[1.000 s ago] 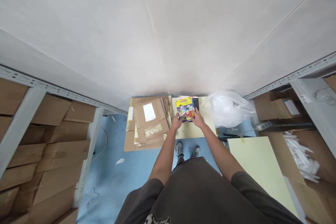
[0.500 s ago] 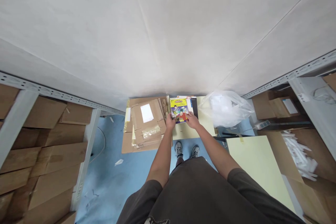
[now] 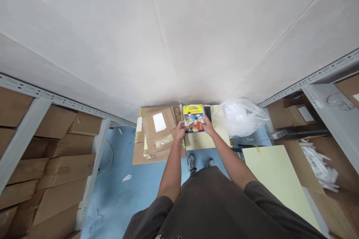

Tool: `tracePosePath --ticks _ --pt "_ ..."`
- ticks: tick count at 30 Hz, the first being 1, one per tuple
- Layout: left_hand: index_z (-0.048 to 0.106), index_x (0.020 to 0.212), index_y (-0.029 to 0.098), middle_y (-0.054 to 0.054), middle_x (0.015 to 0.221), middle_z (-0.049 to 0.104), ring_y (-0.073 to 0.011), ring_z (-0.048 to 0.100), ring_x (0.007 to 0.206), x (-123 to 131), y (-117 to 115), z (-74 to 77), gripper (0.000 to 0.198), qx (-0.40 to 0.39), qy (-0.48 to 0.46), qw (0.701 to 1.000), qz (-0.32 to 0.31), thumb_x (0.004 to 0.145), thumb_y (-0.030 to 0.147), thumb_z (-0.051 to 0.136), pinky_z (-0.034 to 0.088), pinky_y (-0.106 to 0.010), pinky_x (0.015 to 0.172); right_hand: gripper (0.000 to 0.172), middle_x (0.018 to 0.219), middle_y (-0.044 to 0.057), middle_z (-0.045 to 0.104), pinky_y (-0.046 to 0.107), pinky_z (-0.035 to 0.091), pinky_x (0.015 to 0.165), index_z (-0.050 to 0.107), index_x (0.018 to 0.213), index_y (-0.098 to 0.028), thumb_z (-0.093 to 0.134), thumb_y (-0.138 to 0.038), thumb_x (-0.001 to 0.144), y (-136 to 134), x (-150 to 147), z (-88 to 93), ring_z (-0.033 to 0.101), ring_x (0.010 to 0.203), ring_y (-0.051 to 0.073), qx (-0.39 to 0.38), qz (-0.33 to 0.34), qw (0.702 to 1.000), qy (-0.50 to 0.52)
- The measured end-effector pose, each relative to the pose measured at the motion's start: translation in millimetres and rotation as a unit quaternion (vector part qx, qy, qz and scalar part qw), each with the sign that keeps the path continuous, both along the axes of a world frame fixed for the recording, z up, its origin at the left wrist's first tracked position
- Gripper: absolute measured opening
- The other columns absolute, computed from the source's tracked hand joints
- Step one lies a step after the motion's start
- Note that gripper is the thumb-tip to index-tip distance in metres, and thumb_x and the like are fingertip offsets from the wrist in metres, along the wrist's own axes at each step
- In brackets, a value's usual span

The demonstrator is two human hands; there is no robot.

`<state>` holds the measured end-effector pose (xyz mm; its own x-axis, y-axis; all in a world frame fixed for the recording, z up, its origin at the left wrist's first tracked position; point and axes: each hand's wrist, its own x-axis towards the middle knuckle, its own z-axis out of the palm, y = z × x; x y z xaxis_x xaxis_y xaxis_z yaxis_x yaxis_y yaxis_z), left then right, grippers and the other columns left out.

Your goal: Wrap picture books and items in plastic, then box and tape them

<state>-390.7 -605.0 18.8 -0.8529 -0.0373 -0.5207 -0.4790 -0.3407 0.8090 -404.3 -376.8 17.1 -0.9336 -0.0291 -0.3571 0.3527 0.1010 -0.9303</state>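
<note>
A colourful book [image 3: 193, 118] with a yellow and purple cartoon cover is held between my two hands, above the pale yellow table [image 3: 220, 134]. My left hand [image 3: 181, 130] grips its lower left edge, and my right hand [image 3: 207, 125] grips the right edge. Whether it is one book or several stacked together, I cannot tell. A dark-covered book [image 3: 207, 112] partly shows behind it, beside my right fingers. Flattened cardboard [image 3: 157, 136] with a white label and clear tape lies just left of my left hand.
A clear plastic bag [image 3: 242, 117] with white contents sits on the table's right. Cardboard boxes [image 3: 64, 160] fill the shelf at left. At right stand a second pale table [image 3: 277, 175] and an open box of white pieces [image 3: 319, 166]. A paper scrap [image 3: 127, 177] lies on the blue floor.
The book has come up closer to me and looks larger. Both hands rose with it, keeping their hold on its sides. The camera view has shifted slightly.
</note>
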Motion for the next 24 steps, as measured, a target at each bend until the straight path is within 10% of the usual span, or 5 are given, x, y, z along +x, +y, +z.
tracePosePath --ticks 12,24 --pt "0.063 0.126 0.021 0.000 0.085 0.074 -0.0207 0.071 0.079 -4.3 -1.8 35.4 0.079 0.032 0.031 0.997 -0.055 0.059 0.039 0.101 0.056 -0.032 0.074 0.057 0.103 0.002 0.080 0.048 0.066 0.088 0.062 0.115 -0.028 0.086 -0.032 0.063 12.0 2.3 52.6 0.078 0.098 0.028 -0.094 -0.088 0.992 -0.013" --pt "0.061 0.146 0.021 -0.007 0.103 0.075 -0.0246 0.072 0.099 -54.7 33.7 138.3 0.082 0.035 0.218 0.951 -0.217 0.073 0.040 0.093 0.057 -0.035 0.085 0.059 0.112 0.004 0.078 0.039 0.063 0.078 0.060 0.122 -0.032 0.089 -0.040 0.071 76.7 15.7 173.4 0.076 0.099 0.027 -0.129 -0.097 0.981 0.105"
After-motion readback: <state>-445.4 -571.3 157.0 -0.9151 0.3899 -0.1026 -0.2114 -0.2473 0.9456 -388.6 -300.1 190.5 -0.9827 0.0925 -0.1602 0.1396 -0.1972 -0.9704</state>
